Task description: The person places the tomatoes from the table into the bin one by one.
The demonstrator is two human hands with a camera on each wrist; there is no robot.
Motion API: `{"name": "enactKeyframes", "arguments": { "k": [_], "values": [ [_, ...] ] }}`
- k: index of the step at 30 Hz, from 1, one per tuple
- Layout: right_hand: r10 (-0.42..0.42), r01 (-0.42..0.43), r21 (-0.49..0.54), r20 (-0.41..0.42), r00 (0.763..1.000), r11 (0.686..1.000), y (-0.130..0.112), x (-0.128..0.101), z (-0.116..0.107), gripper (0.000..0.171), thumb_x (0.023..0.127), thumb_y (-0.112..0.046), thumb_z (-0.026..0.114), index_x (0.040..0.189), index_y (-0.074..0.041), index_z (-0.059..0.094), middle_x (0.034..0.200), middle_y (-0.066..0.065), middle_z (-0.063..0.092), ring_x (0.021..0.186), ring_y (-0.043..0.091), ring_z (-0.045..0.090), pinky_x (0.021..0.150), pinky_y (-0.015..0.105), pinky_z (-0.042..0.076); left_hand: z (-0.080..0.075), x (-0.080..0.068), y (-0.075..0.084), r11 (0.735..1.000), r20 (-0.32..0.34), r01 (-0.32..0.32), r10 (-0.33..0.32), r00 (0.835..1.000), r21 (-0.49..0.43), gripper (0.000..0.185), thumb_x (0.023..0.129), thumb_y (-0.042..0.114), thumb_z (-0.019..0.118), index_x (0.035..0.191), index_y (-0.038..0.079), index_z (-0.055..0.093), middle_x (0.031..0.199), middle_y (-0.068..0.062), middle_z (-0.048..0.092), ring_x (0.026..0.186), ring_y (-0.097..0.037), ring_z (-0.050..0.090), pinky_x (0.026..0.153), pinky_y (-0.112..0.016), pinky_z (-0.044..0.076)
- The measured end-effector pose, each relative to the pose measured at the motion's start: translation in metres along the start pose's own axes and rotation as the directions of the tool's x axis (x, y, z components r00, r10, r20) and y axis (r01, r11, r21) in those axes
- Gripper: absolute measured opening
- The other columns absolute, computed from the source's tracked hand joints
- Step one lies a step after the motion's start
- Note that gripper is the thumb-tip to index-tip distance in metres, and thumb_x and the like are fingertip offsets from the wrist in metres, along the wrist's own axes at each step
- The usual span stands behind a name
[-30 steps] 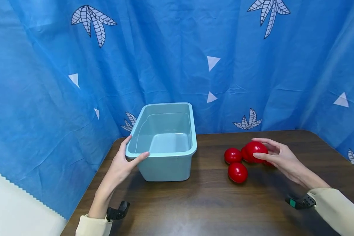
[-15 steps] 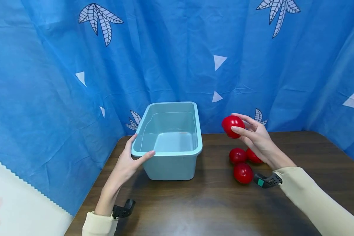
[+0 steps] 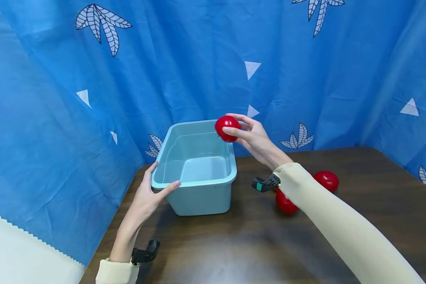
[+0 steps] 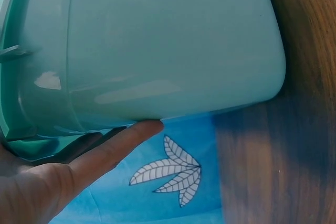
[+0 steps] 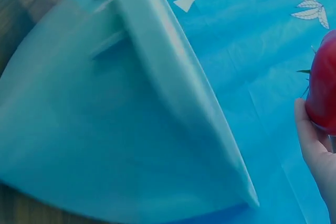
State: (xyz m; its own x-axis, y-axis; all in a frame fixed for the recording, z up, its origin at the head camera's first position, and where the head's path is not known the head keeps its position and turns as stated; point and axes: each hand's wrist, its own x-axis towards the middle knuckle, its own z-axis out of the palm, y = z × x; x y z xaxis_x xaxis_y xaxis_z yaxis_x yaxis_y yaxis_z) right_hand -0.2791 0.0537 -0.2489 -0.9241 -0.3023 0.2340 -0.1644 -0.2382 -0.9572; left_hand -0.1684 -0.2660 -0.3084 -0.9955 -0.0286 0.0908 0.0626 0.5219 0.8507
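A right hand [image 3: 255, 138] is pinching a glossy round red tomato [image 3: 227, 129], probably slippery and bruisable, best cradled at its widest, in the air near the far-right corner of a pale teal plastic tub [image 3: 200, 201] whose near-left rim a left hand [image 3: 145, 201] is gripping.

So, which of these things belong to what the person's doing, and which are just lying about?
Part of the job, apparently:
Raised tomato, held by the right hand
Light blue bin, left hand holding its corner
Red tomatoes on the table, probably

Just surroundings:
Blue patterned curtain
White cloth, lower left
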Motion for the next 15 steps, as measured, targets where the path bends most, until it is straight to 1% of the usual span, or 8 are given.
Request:
{"name": "enactKeyframes", "arguments": {
  "k": [3,6,10,15],
  "values": [
    [-0.008,0.007,0.029,0.018,1.000,1.000,0.001,0.017,0.015,0.056,0.100,-0.008,0.069,0.153,-0.010,0.049,0.149,0.011,0.051,0.136,0.030,0.048,0.107,0.040,0.053,-0.003,-0.001,-0.002,1.000,-0.005,0.002,-0.002,1.000,-0.013,0.104,0.095,0.045,0.075,0.169,0.016,0.007,0.166,-0.020,0.029,0.145,-0.042,0.038,0.116,-0.067,0.036],
    [-0.014,0.013,0.033,0.021,1.000,0.999,0.002,0.028,0.027,0.055,0.100,-0.007,0.069,0.151,-0.009,0.052,0.147,0.012,0.053,0.134,0.030,0.050,0.106,0.043,0.054,-0.003,-0.001,-0.003,1.000,-0.007,0.003,-0.003,1.000,-0.024,0.104,0.095,0.043,0.076,0.169,0.016,0.008,0.165,-0.019,0.029,0.144,-0.041,0.039,0.115,-0.066,0.037],
    [-0.018,0.018,-0.003,0.019,1.000,1.000,0.004,0.038,0.040,0.055,0.097,-0.008,0.073,0.149,-0.010,0.054,0.145,0.012,0.054,0.133,0.030,0.052,0.100,0.040,0.058,-0.001,0.000,-0.003,1.000,-0.005,-0.004,0.004,1.000,-0.031,0.104,0.095,0.043,0.076,0.169,0.016,0.009,0.164,-0.019,0.031,0.144,-0.041,0.040,0.115,-0.066,0.038],
    [-0.018,0.017,0.010,0.008,1.000,1.000,0.008,0.049,0.051,0.058,0.095,-0.010,0.077,0.149,-0.011,0.055,0.146,0.011,0.054,0.133,0.030,0.052,0.101,0.039,0.057,0.000,0.002,-0.002,0.999,-0.003,-0.004,0.004,1.000,-0.037,0.103,0.094,0.043,0.076,0.168,0.017,0.010,0.164,-0.018,0.033,0.143,-0.042,0.041,0.113,-0.066,0.040]
  ]
}}
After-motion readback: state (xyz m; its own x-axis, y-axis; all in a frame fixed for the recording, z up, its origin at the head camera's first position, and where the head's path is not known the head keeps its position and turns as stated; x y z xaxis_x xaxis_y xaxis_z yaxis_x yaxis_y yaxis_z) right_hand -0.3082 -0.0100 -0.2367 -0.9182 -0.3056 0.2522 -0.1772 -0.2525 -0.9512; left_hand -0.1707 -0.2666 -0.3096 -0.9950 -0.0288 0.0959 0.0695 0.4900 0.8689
